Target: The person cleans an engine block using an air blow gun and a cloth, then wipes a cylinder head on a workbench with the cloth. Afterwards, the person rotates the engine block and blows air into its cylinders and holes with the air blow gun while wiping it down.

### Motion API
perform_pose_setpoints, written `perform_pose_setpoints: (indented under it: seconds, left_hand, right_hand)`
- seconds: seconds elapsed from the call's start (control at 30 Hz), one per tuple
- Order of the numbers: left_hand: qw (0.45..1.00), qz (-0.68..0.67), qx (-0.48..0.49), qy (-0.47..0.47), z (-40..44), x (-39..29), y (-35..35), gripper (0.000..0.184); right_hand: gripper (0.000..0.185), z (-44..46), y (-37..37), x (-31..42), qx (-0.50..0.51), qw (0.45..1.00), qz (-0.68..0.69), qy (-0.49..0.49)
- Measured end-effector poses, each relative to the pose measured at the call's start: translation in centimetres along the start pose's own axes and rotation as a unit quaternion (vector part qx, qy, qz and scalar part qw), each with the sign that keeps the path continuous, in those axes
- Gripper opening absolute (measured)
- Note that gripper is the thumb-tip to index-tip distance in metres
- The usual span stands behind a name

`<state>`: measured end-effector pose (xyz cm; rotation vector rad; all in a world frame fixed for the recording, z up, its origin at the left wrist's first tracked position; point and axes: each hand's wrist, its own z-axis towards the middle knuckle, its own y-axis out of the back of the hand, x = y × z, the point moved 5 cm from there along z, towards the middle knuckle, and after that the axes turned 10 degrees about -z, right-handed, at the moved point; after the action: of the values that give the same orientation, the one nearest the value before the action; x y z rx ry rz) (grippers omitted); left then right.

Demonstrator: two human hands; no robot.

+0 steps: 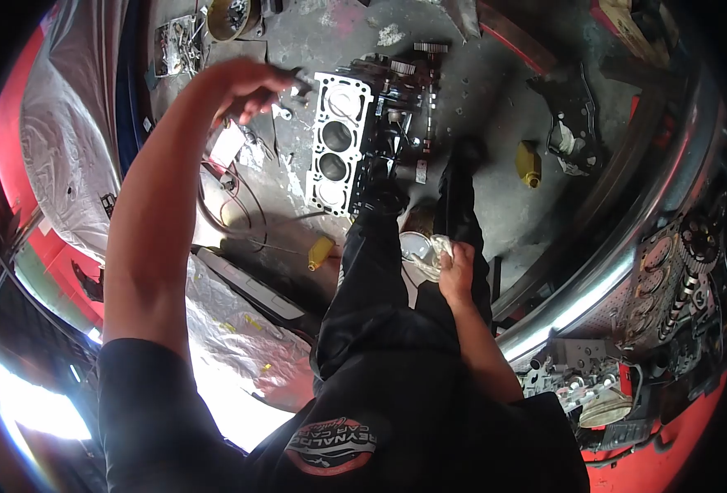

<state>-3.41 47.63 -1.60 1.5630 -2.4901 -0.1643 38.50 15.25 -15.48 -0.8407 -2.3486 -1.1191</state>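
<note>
My left hand reaches out over the floor, left of the engine block. Its fingers are curled, and a dark, blurred object shows at the fingertips; its kind cannot be made out. Between my legs, my right hand is closed on a pale rag. A round, light metal piece, which looks like a piston, lies against the rag. The block's bright top face shows a row of cylinder bores; the two middle ones look dark, the end ones pale.
Dark engine parts lie beside the block. Yellow bottles rest on the floor. A parts tray and a round bucket stand far left. Cylinder head parts sit at lower right. A silver cover hangs at left.
</note>
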Motion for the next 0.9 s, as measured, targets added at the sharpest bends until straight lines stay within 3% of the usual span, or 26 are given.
perform_pose_setpoints:
  seconds: [0.07,0.1,0.13,0.2,0.27,0.33,0.4,0.47,0.5,0.53,0.6,0.63,0.7,0.73,0.77,0.83,0.87,0.9]
  left_hand:
    - [0.982,-0.179,0.027,0.049,1.3,6.7,1.5,0.030]
    - [0.967,-0.252,0.025,0.016,2.2,11.2,1.1,0.032]
    - [0.946,-0.323,0.021,-0.020,1.9,14.7,0.2,0.035]
    - [0.908,-0.411,-0.059,-0.060,-3.2,18.0,-5.0,0.044]
    - [0.913,-0.375,-0.129,-0.099,-7.0,21.2,-9.3,0.050]
    - [0.927,-0.296,-0.192,-0.131,-9.8,23.3,-14.4,0.042]
    - [0.942,-0.274,-0.148,-0.123,-11.3,24.4,-20.2,0.038]
    - [0.935,-0.137,-0.166,-0.283,-10.5,24.8,-24.2,0.035]
    - [0.943,-0.184,-0.131,-0.245,-9.8,25.6,-25.2,0.036]
    - [0.946,-0.229,-0.092,-0.209,-9.1,26.4,-25.8,0.037]
    - [0.931,-0.254,-0.089,-0.248,-8.4,27.8,-25.5,0.037]
    - [0.921,-0.264,-0.083,-0.276,-8.5,28.6,-24.8,0.036]
    - [0.908,-0.287,-0.069,-0.296,-9.3,31.6,-23.9,0.036]
    - [0.906,-0.297,-0.060,-0.295,-9.6,33.9,-23.2,0.036]
    - [0.907,-0.295,-0.069,-0.292,-9.9,36.3,-22.5,0.036]
    - [0.902,-0.306,-0.076,-0.297,-8.7,41.0,-22.0,0.036]
    - [0.905,-0.335,-0.092,-0.245,-7.7,43.9,-22.2,0.035]
    - [0.908,-0.359,-0.102,-0.191,-6.9,46.2,-22.4,0.035]
  right_hand:
    - [0.024,0.9,0.1,-1.2,0.013,0.999,0.011,-0.042]
    - [0.024,1.0,0.0,-1.9,0.031,0.996,0.020,-0.087]
    - [0.028,1.4,-0.3,-2.5,0.031,0.981,0.118,-0.154]
    - [0.032,3.2,-1.1,-3.6,-0.023,0.957,0.228,-0.180]
    - [0.039,5.9,-0.7,-0.9,0.012,0.943,0.309,-0.120]
    - [0.044,7.1,0.0,6.0,0.137,0.807,0.496,-0.291]
    - [0.049,8.7,-2.5,9.5,0.200,0.808,0.494,-0.251]
    - [0.034,9.3,-6.5,11.8,0.229,0.748,0.556,-0.282]
    - [0.027,9.6,-8.4,12.9,0.242,0.716,0.583,-0.299]
    - [0.020,10.0,-9.6,13.2,0.201,0.727,0.552,-0.356]
    - [0.012,12.8,-12.8,10.8,0.100,0.761,0.595,-0.237]
    - [0.008,14.0,-12.9,9.7,0.117,0.775,0.528,-0.328]
    - [0.014,17.9,-10.1,9.0,-0.025,0.827,0.473,-0.303]
    - [0.030,21.1,-8.2,6.6,-0.142,0.920,0.302,-0.204]
    - [0.040,23.2,-5.9,7.7,-0.179,0.957,0.200,-0.112]
    - [0.044,25.0,-4.9,12.5,-0.154,0.979,0.132,-0.011]
    - [0.046,24.9,-5.8,14.8,-0.158,0.978,0.122,0.064]
    - [0.047,23.8,-6.8,18.0,-0.210,0.954,-0.054,0.205]
